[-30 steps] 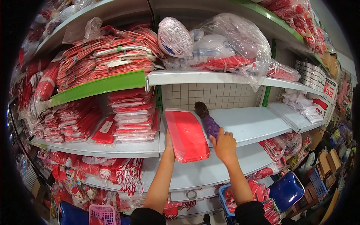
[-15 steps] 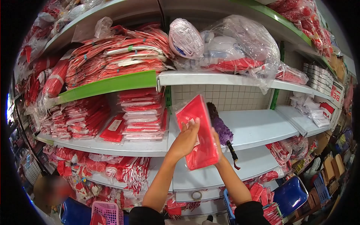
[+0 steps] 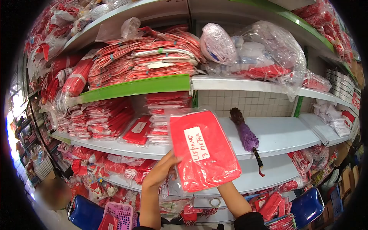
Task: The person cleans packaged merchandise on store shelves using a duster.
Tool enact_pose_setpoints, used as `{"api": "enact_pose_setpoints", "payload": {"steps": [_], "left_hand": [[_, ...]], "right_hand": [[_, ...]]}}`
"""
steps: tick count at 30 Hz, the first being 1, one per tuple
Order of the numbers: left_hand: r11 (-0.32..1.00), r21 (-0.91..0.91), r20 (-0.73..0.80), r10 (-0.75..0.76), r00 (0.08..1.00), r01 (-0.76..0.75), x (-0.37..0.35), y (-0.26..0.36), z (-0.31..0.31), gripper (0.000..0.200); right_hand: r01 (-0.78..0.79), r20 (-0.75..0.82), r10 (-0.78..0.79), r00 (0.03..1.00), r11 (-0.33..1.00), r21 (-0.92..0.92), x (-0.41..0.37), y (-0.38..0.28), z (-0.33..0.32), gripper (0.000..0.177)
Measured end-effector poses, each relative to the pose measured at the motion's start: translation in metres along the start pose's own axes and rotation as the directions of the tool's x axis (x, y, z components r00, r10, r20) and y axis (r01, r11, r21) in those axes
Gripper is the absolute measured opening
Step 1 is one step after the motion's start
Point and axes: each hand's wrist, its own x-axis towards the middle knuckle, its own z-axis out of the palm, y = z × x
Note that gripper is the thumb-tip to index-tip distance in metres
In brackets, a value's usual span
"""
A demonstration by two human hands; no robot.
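Observation:
A flat red cloth packet [image 3: 226,161] in clear plastic is held up in front of the shelves, its face towards me. Its white label [image 3: 197,144] carries handwriting that reads "LISPANG 3 METER". At the packet's left edge is my left hand [image 3: 161,168], closed on the plastic with the fingertips against the edge. My right hand is hidden behind the packet's lower part; only the wrist and forearm [image 3: 234,200] show below it. Behind, on the middle shelf, a stack of similar red and white packets [image 3: 163,122] stands next to a single labelled packet [image 3: 138,130].
A purple duster [image 3: 247,136] lies on the middle shelf [image 3: 281,134]. Above are piled red bundles [image 3: 149,57] and plastic bags [image 3: 268,50]. Below stand a pink basket [image 3: 119,212], blue stools [image 3: 308,207] and more red packets [image 3: 271,205]. Another person's blurred head is at lower left.
The packet has turned so its label faces me. My left hand has moved from its front to its left edge, and my right hand has gone behind it. The view has shifted left.

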Motion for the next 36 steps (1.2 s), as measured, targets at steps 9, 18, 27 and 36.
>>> {"api": "enact_pose_setpoints", "payload": {"steps": [9,18,27,36], "left_hand": [[0.944,-0.297,-0.246,0.071,0.967,-0.145,0.016,0.019,-0.055,0.038],[0.919,-0.336,-0.236,0.131,0.963,-0.207,0.088,0.038,-0.101,0.025],[0.939,-0.293,-0.195,0.127,0.973,-0.181,0.156,0.079,-0.130,0.027],[0.679,-0.717,-0.042,0.182,0.982,-0.156,0.193,0.070,-0.187,0.029]], "right_hand": [[-0.040,-0.281,-0.106,0.954,0.883,-0.467,0.036,0.026,0.046,0.049],[0.055,0.076,-0.013,0.997,0.813,-0.579,0.043,0.020,0.020,0.057],[0.197,-0.006,-0.283,0.959,0.685,-0.701,0.112,0.011,0.039,0.037],[0.279,-0.003,-0.407,0.913,0.631,-0.724,0.151,-0.008,0.026,0.021]]}}
